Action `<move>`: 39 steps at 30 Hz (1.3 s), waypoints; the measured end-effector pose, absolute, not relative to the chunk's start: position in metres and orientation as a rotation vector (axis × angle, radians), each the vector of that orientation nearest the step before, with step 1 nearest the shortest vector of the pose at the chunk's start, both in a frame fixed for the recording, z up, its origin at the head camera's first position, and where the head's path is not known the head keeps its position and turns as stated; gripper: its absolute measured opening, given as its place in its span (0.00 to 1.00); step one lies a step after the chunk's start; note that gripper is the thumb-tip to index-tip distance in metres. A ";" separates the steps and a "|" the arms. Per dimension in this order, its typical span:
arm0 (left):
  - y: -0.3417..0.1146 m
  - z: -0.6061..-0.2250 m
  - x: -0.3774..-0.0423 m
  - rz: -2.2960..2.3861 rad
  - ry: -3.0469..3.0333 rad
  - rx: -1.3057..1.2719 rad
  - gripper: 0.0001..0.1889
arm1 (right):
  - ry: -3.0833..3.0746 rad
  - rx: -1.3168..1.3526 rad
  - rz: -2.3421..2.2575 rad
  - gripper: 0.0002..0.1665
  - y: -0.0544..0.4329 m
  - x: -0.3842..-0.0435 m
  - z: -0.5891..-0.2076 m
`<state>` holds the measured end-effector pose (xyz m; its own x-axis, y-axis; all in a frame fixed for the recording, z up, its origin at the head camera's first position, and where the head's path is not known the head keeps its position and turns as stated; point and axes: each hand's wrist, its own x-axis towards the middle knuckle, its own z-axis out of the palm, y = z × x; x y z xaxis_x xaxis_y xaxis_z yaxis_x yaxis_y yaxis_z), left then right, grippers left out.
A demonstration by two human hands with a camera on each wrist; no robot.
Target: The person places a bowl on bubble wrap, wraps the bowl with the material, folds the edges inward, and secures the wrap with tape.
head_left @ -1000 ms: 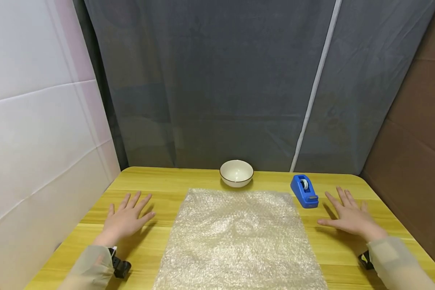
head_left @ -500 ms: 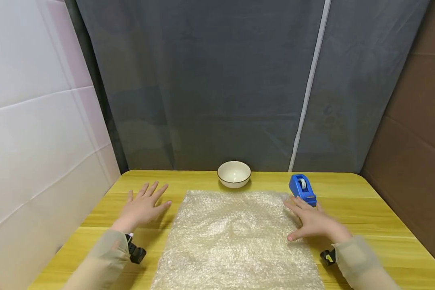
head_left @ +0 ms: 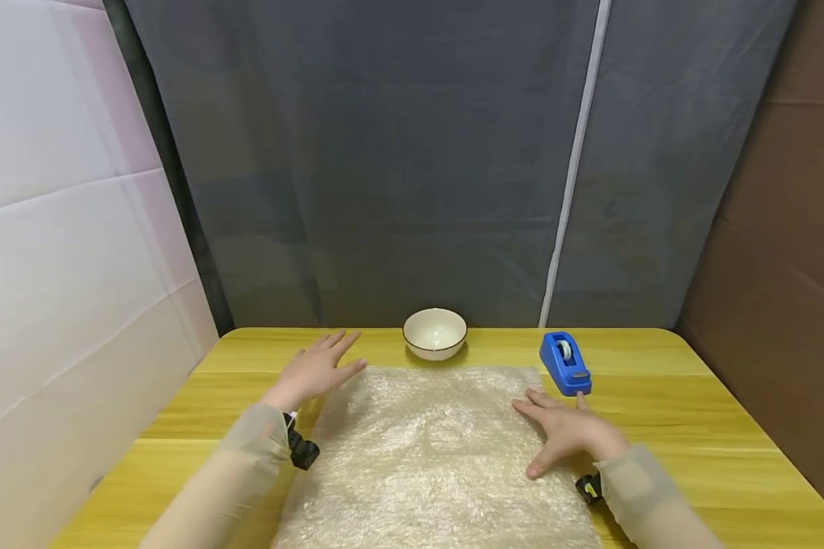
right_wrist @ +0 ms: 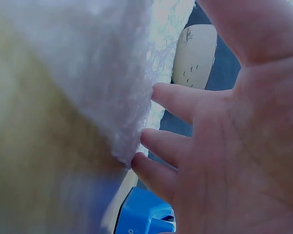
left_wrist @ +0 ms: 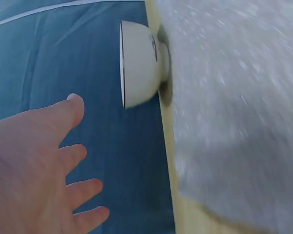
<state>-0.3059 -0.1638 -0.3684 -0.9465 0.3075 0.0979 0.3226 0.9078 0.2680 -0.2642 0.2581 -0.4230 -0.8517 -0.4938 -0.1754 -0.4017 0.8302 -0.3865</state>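
A sheet of bubble wrap (head_left: 432, 457) lies flat on the wooden table. Over its far left corner hovers my left hand (head_left: 314, 373), fingers spread and holding nothing. My right hand (head_left: 568, 431) is at the sheet's right edge with its fingers extended; in the right wrist view the fingertips (right_wrist: 161, 90) meet or overlap the wrap, and contact is hard to tell. Just beyond the sheet's far edge stands a white bowl (head_left: 436, 335) with a dark rim, upright, to the right of my left hand. A blue tape dispenser (head_left: 564, 367) sits past my right hand's fingers.
Behind the table (head_left: 659, 427) hangs a dark grey curtain (head_left: 398, 168) with a pale strip. A white panel (head_left: 75, 252) closes off the left side, a brown one (head_left: 776, 290) the right. Small cameras are strapped at both wrists.
My left hand has moved right and forward from the bare table to the wrap's far left corner. The right hand has swung left from beside the tape dispenser to the wrap's right edge.
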 end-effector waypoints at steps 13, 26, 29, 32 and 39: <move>-0.103 -0.375 -0.371 -1.499 -2.959 -0.457 0.41 | 2.752 -0.697 -0.500 0.68 0.255 -0.267 -0.429; -0.070 -0.410 -0.405 -2.270 -2.592 0.022 0.42 | 2.726 -0.642 -0.478 0.68 0.253 -0.271 -0.428; -0.064 -0.416 -0.407 -2.364 -2.525 0.086 0.42 | 2.746 -0.631 -0.447 0.68 0.255 -0.270 -0.428; -0.059 -0.423 -0.410 -2.434 -2.466 0.096 0.39 | 2.755 -0.625 -0.432 0.68 0.256 -0.268 -0.428; -0.052 -0.437 -0.416 -2.595 -2.316 0.007 0.30 | 2.753 -0.638 -0.427 0.69 0.260 -0.269 -0.429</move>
<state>-0.4160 -0.0522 -0.4372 -0.9438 0.2439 -0.2229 -0.2491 -0.0821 0.9650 -0.2694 0.2596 -0.4293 -0.8624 -0.4633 -0.2040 -0.3796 0.8585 -0.3448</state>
